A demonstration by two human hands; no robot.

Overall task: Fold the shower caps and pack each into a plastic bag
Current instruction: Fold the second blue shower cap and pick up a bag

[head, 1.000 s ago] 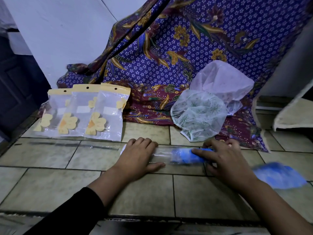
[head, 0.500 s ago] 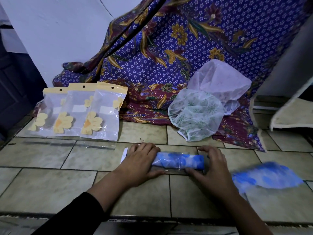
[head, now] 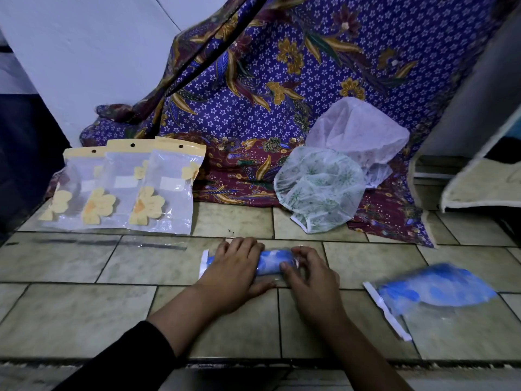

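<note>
A blue-patterned shower cap, rolled into a narrow clear plastic bag [head: 272,262], lies on the tiled floor in front of me. My left hand [head: 235,270] lies flat over the bag's left part, its white sealing strip showing past the hand. My right hand [head: 307,273] has curled fingers on the bag's right end. A second bagged blue cap [head: 431,292] lies flat to the right. Two loose caps sit behind on the batik cloth: a green-printed one [head: 318,190] and a white one [head: 358,131].
Three empty yellow-topped bags with flower prints [head: 124,187] lie overlapped at back left, and a clear strip [head: 153,245] lies before them. The purple batik cloth [head: 282,88] drapes the back. A beige mat [head: 482,187] hangs at right. A floor step edge [head: 253,362] runs below my arms.
My right hand has slid left along the rolled bag, covering more of its right end. The view has shifted slightly; my left hand stays pressed on the left part.
</note>
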